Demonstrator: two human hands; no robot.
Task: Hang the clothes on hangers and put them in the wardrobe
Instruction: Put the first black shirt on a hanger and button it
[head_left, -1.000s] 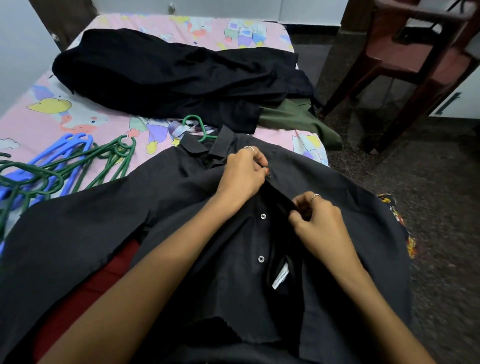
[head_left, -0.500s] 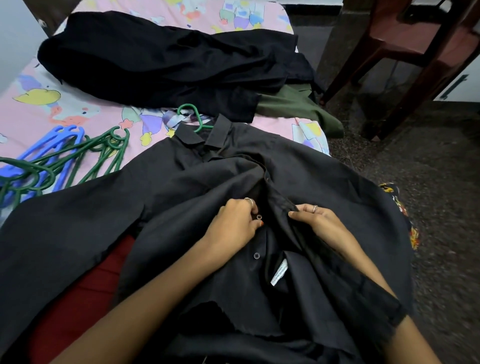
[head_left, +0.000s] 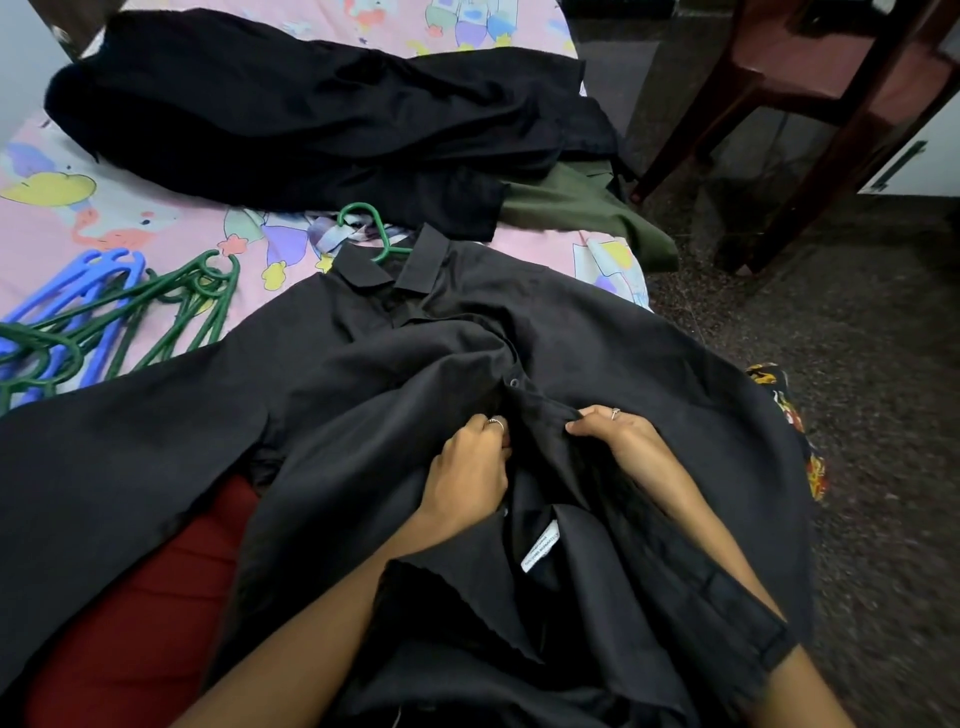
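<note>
A black collared shirt (head_left: 322, 395) lies spread over the bed and my lap, with the hook of a green hanger (head_left: 371, 228) poking out of its collar. My left hand (head_left: 467, 473) pinches the left edge of the button placket at mid-chest. My right hand (head_left: 618, 441) pinches the opposite placket edge, a hand's width away. One button (head_left: 514, 383) above my hands is closed. A white label (head_left: 540, 551) shows inside the open lower front.
Several loose green and blue hangers (head_left: 104, 312) lie on the pink patterned bedsheet (head_left: 130, 223) at left. A pile of black clothes (head_left: 311, 114) and an olive garment (head_left: 587, 208) sit farther back. A brown chair (head_left: 810, 104) stands on the dark floor at right.
Both hands moved down the shirt front from the button near the collar to the mid-chest placket. The upper button now sits closed above them.
</note>
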